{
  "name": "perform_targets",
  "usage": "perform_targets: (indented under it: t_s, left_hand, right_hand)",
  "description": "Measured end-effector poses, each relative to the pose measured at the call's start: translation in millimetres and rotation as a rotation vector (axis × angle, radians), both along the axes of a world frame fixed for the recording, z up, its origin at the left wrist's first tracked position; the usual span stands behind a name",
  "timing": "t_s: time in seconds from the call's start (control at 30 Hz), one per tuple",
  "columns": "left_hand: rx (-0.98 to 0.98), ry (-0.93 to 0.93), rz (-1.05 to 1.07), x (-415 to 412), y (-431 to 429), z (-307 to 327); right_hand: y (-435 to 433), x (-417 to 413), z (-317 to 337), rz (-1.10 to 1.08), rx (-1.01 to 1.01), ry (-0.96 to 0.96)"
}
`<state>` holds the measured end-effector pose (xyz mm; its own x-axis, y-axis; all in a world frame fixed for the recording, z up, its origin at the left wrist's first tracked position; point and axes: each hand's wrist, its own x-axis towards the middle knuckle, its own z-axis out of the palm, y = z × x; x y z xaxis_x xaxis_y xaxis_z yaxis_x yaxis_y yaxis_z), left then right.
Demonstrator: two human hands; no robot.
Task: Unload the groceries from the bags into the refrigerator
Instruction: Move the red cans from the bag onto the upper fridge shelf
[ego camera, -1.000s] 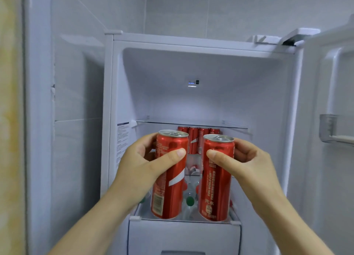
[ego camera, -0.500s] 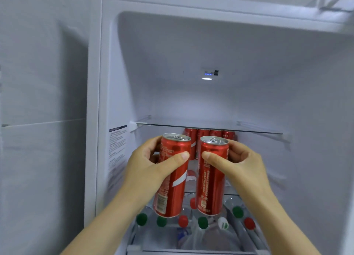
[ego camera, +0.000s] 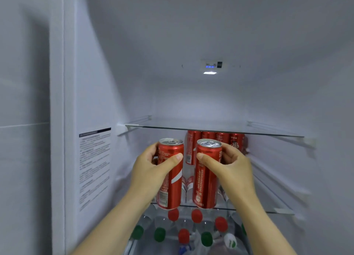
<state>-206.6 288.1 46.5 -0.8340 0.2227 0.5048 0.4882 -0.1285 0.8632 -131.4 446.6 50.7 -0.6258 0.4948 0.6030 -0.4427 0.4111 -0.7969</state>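
Two tall red soda cans are held upright inside the open refrigerator, just above the front edge of its middle glass shelf (ego camera: 268,209). My left hand (ego camera: 151,170) grips the left can (ego camera: 170,189) around its upper half. My right hand (ego camera: 231,168) grips the right can (ego camera: 206,185) the same way. The two cans are side by side with a narrow gap between them. Behind them, at the back of that shelf, stands a row of several more red cans (ego camera: 214,140).
An upper glass shelf (ego camera: 210,129) runs just above the cans' tops. Below, several bottles with red, green and white caps (ego camera: 183,235) stand packed together. A printed label (ego camera: 94,168) is on the refrigerator's left inner wall. A small light (ego camera: 210,72) glows at the back.
Both hands have carried the cans forward into the refrigerator, and the view has closed in. The cans now sit lower against the upper shelf, near the back row.
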Motion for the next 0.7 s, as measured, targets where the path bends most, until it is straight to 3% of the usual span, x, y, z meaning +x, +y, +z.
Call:
perform_targets:
  t_s: [0.7]
  left_hand:
    - [-0.09,0.019,-0.12,-28.8,24.0,-16.3]
  right_hand:
    - [27.6,-32.5,-39.3,-0.014,0.065,-0.101]
